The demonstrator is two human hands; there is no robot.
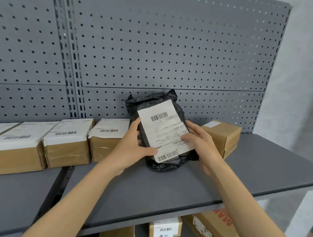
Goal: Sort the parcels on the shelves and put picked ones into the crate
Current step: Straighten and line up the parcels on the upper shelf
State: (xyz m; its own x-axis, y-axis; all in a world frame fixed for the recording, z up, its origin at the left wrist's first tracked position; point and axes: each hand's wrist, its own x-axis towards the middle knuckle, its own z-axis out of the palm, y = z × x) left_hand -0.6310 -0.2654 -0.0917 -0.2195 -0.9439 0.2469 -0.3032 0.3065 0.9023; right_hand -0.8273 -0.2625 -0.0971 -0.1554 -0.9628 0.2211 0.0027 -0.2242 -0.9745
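Two hands, left hand (131, 146) and right hand (200, 141), fingers gripping one black parcel (162, 133); five boxes beside.

Two bare forearms reach in from the bottom edge, with no sleeve on either as far as they show. The left hand (131, 144) and right hand (203, 145) wear no gloves, rings, watch or wristband. Fingernails are short and unpainted.

The head view looks forward and down, close, at a grey shelf (165, 189) and pegboard (157, 44).
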